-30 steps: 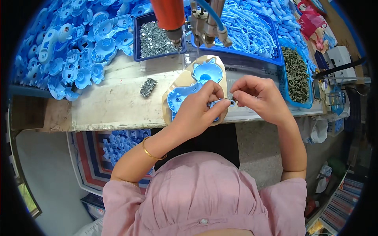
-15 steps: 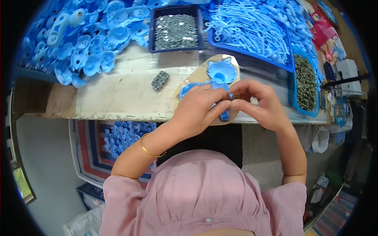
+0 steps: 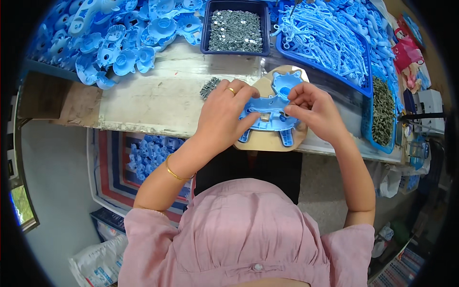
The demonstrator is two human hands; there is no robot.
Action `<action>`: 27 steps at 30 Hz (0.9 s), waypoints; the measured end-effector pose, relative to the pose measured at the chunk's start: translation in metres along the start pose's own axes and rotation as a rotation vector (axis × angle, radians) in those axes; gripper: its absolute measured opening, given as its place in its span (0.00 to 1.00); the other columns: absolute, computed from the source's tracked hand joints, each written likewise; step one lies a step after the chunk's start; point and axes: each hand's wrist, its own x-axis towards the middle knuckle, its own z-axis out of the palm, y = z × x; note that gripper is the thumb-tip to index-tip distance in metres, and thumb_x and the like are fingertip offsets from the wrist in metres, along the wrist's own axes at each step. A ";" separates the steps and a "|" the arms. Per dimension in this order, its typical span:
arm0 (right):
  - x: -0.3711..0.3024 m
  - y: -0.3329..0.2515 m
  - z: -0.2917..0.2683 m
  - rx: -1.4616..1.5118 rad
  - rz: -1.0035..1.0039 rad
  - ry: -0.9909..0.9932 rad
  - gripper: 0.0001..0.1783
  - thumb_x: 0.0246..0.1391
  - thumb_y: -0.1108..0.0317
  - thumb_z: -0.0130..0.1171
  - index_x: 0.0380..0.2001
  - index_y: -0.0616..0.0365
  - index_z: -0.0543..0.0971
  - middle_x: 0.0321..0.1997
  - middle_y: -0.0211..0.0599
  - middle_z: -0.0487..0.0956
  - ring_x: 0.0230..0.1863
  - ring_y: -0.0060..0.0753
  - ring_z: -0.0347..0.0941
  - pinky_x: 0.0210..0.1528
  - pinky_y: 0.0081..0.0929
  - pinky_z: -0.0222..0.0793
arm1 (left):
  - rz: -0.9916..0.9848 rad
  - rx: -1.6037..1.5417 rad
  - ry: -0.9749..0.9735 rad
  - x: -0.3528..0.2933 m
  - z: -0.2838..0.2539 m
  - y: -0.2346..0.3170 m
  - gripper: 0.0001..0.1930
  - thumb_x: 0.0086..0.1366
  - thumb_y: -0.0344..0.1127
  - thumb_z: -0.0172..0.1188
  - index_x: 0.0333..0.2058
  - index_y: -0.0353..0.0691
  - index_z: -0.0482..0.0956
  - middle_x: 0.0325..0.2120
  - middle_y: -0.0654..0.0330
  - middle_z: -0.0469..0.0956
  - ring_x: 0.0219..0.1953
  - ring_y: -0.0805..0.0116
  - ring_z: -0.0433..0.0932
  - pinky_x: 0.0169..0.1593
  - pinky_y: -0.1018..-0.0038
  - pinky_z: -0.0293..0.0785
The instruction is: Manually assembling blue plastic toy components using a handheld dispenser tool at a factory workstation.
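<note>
A blue plastic animal-shaped toy half shell (image 3: 270,104) lies hollow side up on a tan board (image 3: 265,142) at the table's front edge. Its round head part points away from me, and two legs point toward me. My left hand (image 3: 224,109) straddles the shell's left end, thumb on the near side and fingers on the far side. At the shell's right side is my right hand (image 3: 314,109), fingers curled, thumb and fingertips close to its body. A small dark bit shows at the thumb tip, too small to name. Small grey metal pieces (image 3: 209,88) lie in a pile beyond my left hand.
A dark blue tray (image 3: 234,52) of small metal pieces stands at the back. Right of it is a blue basket (image 3: 330,79) of thin blue plastic parts, then a basket (image 3: 368,125) of screw-like pieces. Blue shells (image 3: 114,52) are heaped at the far left.
My hands, pinched together over the shell before, have moved apart. The left has gone to the shell's left end, baring its middle. The whole view has shifted slightly.
</note>
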 end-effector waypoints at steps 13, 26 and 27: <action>0.006 -0.002 -0.007 -0.006 -0.040 -0.099 0.11 0.52 0.77 0.69 0.36 0.61 0.76 0.29 0.26 0.79 0.31 0.12 0.74 0.33 0.15 0.67 | -0.066 -0.093 -0.037 0.001 -0.002 0.002 0.14 0.51 0.33 0.71 0.37 0.41 0.81 0.39 0.60 0.78 0.43 0.56 0.74 0.46 0.63 0.74; 0.001 -0.018 -0.001 -0.316 -0.111 -0.127 0.11 0.49 0.77 0.69 0.35 0.63 0.78 0.28 0.33 0.83 0.29 0.18 0.76 0.32 0.22 0.69 | -0.022 0.007 -0.012 -0.001 0.001 0.007 0.10 0.51 0.31 0.72 0.32 0.44 0.82 0.39 0.64 0.77 0.41 0.59 0.74 0.44 0.65 0.75; 0.005 -0.019 -0.003 -0.317 -0.111 -0.124 0.11 0.49 0.77 0.69 0.35 0.63 0.78 0.28 0.33 0.83 0.29 0.18 0.76 0.32 0.22 0.69 | -0.009 0.032 -0.010 -0.001 0.001 0.007 0.08 0.51 0.31 0.72 0.30 0.44 0.82 0.39 0.64 0.77 0.41 0.59 0.74 0.44 0.65 0.75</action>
